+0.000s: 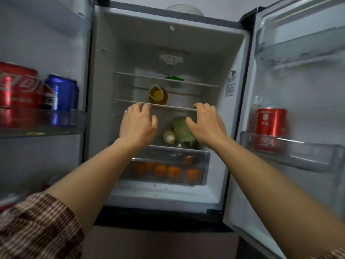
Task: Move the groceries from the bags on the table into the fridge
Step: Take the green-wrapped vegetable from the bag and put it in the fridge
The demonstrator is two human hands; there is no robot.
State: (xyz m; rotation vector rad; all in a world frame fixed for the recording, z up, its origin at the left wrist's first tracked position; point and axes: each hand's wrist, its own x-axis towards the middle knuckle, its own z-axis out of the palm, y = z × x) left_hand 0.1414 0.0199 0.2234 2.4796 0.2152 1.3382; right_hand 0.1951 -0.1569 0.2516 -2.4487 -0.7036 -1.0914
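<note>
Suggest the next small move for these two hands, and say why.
Probably draw both back out of the fridge for more groceries: the left hand and right hand hold nothing, and the cabbage and bottle already lie on a shelf.

Both doors [298,94] stood wide, so the fridge [104,53] front lay open. The top shelf [149,76] had room except at its back right, where a green thing [174,78] sat, and the middle shelf [177,107] was free either side of the oil bottle [158,95]. On the lower shelf [168,147] the cabbage [182,130] and a small bottle [169,136] blocked the right, the left was free, and oranges [173,171] crowded the drawer [168,159].
</note>
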